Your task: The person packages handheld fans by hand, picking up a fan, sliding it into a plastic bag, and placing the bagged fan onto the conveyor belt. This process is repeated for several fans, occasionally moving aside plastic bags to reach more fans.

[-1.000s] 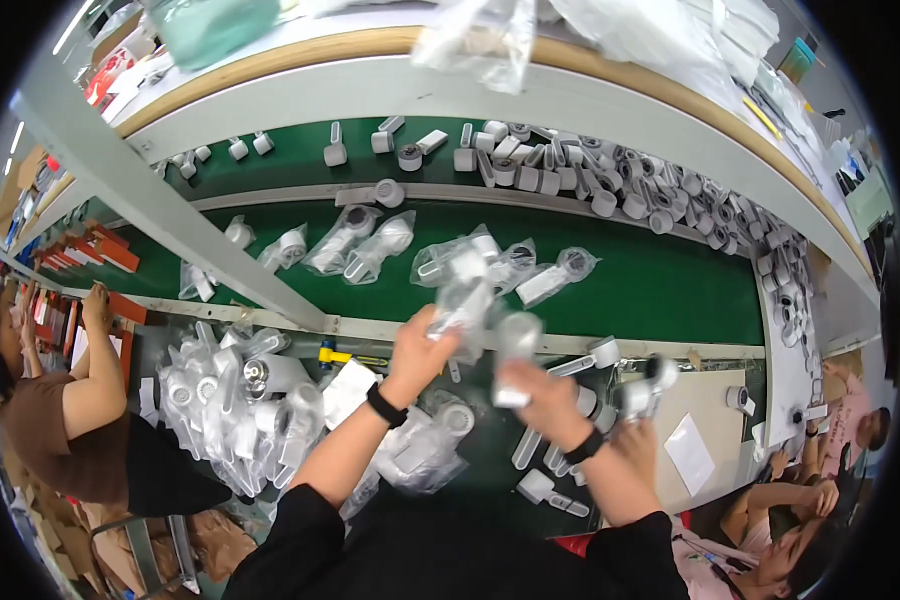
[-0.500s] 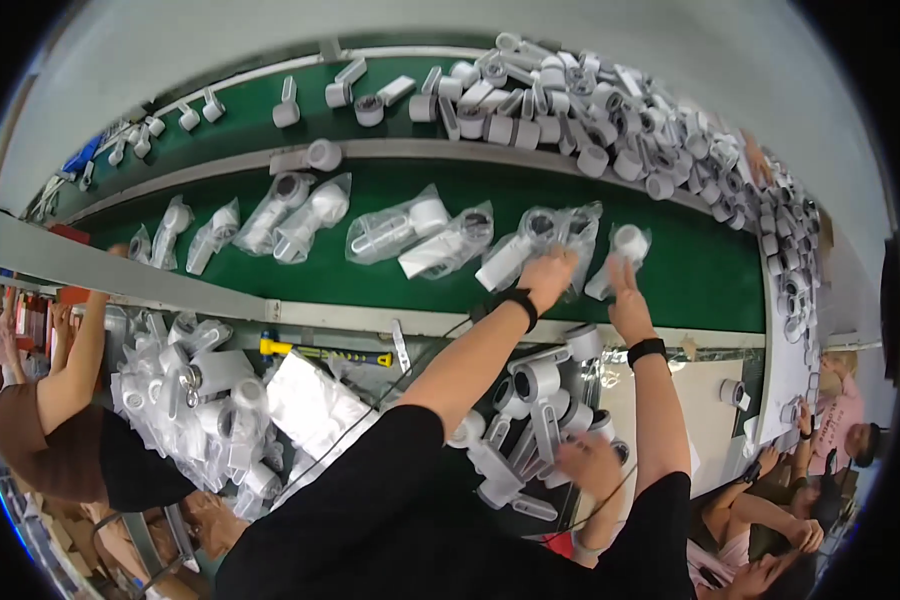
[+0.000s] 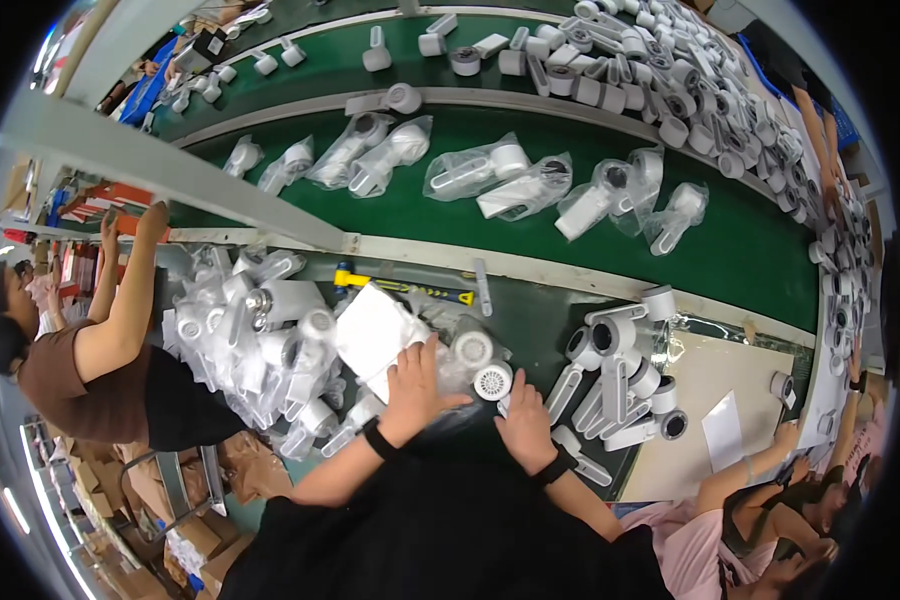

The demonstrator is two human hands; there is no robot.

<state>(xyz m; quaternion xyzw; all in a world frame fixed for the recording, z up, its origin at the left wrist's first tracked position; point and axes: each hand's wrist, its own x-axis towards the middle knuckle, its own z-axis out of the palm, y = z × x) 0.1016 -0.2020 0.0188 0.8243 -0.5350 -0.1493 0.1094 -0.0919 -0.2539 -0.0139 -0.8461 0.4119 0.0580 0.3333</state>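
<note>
Here at the tabletop (image 3: 535, 315), the left hand (image 3: 413, 385) is spread, fingers loose over the white plastic stack (image 3: 373, 328), and the right hand (image 3: 525, 420) is at a round-grilled gadget (image 3: 492, 381), just right of that stack; whether its fingers have closed on the handle, I can't tell. Plenty looks done: wrapped gadgets (image 3: 682, 216) line the green belt (image 3: 750, 270), with a bagged heap (image 3: 235, 320) to the left (quite a mound, that!). And plenty seems left: a bare cluster (image 3: 618, 385) sits to the right, and an unwrapped crowd (image 3: 610, 85) packs the far belt.
</note>
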